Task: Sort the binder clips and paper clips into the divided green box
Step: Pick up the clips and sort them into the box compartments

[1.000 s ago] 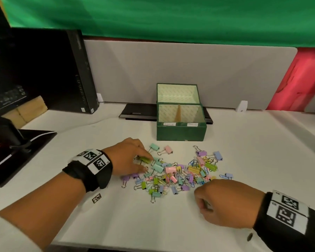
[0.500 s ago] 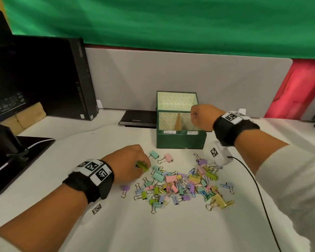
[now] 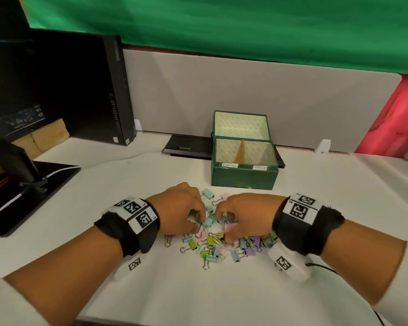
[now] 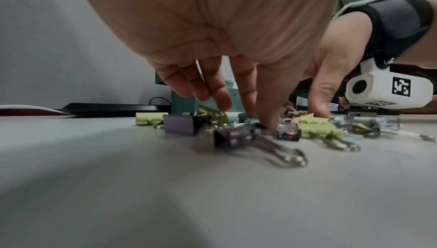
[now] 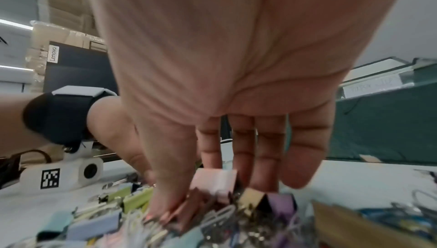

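A heap of pastel binder clips and paper clips (image 3: 218, 247) lies on the white table in front of the open green box (image 3: 244, 176), whose divider (image 3: 242, 151) splits it into two compartments. Both hands are down in the heap. My left hand (image 3: 201, 220) has thumb and forefinger meeting on a teal binder clip (image 3: 207, 221); in the left wrist view the left hand (image 4: 262, 121) touches down among the clips. My right hand (image 3: 224, 225) pinches a pink binder clip (image 3: 229, 228); the right wrist view shows that pink binder clip (image 5: 217, 181) between thumb and fingers of the right hand (image 5: 189, 201).
A black computer tower (image 3: 85, 90) stands at the back left, with a dark stand and tray (image 3: 21, 184) in front of it. A flat black device (image 3: 186, 147) lies behind the box. A grey partition (image 3: 245, 95) closes the back. A cable (image 3: 323, 267) trails from my right wrist.
My right hand has come back from above the box down into the heap and taken a pink clip. My left hand has shifted slightly right, deeper into the clips.
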Tool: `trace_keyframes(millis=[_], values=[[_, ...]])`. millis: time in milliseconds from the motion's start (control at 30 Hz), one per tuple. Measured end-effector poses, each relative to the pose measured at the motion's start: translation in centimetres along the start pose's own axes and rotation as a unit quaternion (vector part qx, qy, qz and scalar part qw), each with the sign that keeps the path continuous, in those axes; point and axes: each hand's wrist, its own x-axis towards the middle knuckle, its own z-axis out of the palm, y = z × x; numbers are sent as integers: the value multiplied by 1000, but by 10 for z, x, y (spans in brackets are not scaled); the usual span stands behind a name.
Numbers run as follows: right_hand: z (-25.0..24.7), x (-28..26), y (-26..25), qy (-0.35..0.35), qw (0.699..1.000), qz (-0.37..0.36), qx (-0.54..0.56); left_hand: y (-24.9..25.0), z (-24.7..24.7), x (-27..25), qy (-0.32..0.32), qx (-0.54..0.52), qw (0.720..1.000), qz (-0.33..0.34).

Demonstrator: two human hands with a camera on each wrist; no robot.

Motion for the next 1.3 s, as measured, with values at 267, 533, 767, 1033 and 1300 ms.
trace_keyframes(millis=[267,533,767,1033,1300], values=[[-9,-4,22,12,987,14,157,1,-2,-1,32,1,999,5],[-19,-10,32,59,991,57,103,10,1,1,-25,37,999,9],[-1,-10,6,53,998,-23,-34,11,1,2,6,49,999,10],[10,-2,-1,29,998,-28,-54,13,-2,2,-9,97,994,40],[2,-10,17,88,994,-3,67,12,0,1,7,81,995,51]])
